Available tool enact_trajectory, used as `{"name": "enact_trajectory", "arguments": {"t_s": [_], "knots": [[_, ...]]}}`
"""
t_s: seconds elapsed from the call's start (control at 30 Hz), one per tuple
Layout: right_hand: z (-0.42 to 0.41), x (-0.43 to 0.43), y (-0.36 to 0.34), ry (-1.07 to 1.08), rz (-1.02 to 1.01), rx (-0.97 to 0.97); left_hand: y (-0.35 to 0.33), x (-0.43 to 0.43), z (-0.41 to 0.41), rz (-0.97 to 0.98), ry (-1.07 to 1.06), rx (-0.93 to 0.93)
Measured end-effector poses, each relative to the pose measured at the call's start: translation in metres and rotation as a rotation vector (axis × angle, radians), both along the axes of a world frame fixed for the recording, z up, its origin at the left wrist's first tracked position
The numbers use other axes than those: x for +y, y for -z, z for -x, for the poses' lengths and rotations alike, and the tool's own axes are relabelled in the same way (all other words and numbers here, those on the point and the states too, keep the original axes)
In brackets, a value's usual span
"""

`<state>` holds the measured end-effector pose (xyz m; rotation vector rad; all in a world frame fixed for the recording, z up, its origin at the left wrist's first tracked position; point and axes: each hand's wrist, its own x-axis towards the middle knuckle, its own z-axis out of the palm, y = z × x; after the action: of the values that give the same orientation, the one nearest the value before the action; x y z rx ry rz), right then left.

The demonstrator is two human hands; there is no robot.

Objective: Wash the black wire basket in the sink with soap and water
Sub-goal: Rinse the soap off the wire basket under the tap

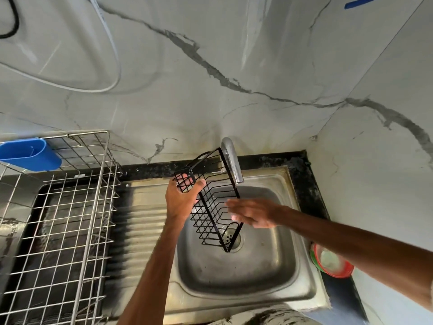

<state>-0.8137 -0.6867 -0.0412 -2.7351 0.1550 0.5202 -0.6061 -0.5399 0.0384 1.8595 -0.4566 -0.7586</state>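
Observation:
The black wire basket [212,202] hangs tilted over the steel sink [269,266], its lower corner near the drain [232,235]. My left hand [181,198] grips its upper left end, thumb over the rim and fingers behind the wires. My right hand [253,213] reaches in from the right with straight fingers, blurred, at the basket's right side under the chrome tap [232,160]. No water stream is visible. Whether the right fingers touch the wires I cannot tell.
A steel wire dish rack [70,219] stands on the left with a blue plastic holder [32,153] on its back corner. The ribbed drainboard [145,219] lies between rack and sink. A red and green tub of soap [330,261] sits at the sink's right edge by the marble wall.

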Motion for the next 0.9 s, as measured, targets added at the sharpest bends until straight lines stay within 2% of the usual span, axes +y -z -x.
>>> {"name": "enact_trajectory", "arguments": {"t_s": [0.1, 0.2, 0.3, 0.37, 0.43, 0.53, 0.6, 0.63, 0.7, 0.73, 0.8, 0.9], "knots": [[-0.015, -0.013, 0.005, -0.081, 0.253, -0.154, 0.0, 0.002, -0.004, 0.012, -0.03, -0.005], [-0.005, -0.011, 0.018, -0.065, 0.258, -0.133, -0.003, 0.003, -0.009, 0.09, -0.096, 0.083], [0.014, 0.001, 0.036, 0.108, -0.001, -0.146, -0.002, 0.005, -0.011, 0.162, -0.165, 0.142], [0.02, 0.012, 0.038, 0.347, -0.261, -0.211, -0.003, 0.009, -0.005, 0.155, -0.193, 0.16], [0.02, 0.028, 0.035, 0.669, -0.49, -0.356, -0.001, 0.013, 0.002, 0.168, -0.206, 0.171], [0.007, 0.049, 0.037, 1.159, -0.466, -0.6, 0.002, 0.022, 0.013, 0.177, -0.222, 0.157], [-0.005, 0.055, 0.039, 1.466, -0.551, -0.575, 0.002, 0.027, 0.018, 0.182, -0.245, 0.141], [-0.011, 0.056, 0.039, 1.573, -0.705, -0.503, 0.003, 0.029, 0.021, 0.191, -0.246, 0.137], [-0.023, 0.055, 0.039, 1.643, -1.129, -0.39, 0.001, 0.037, 0.026, 0.205, -0.221, 0.106], [-0.027, 0.055, 0.036, 1.661, -1.262, -0.375, 0.0, 0.04, 0.028, 0.205, -0.209, 0.092], [-0.035, 0.05, 0.038, 1.677, -1.315, -0.371, 0.001, 0.048, 0.027, 0.173, -0.173, 0.129], [-0.043, 0.036, 0.04, 1.636, -1.221, -0.336, -0.001, 0.064, 0.016, 0.17, -0.085, 0.325]]}}
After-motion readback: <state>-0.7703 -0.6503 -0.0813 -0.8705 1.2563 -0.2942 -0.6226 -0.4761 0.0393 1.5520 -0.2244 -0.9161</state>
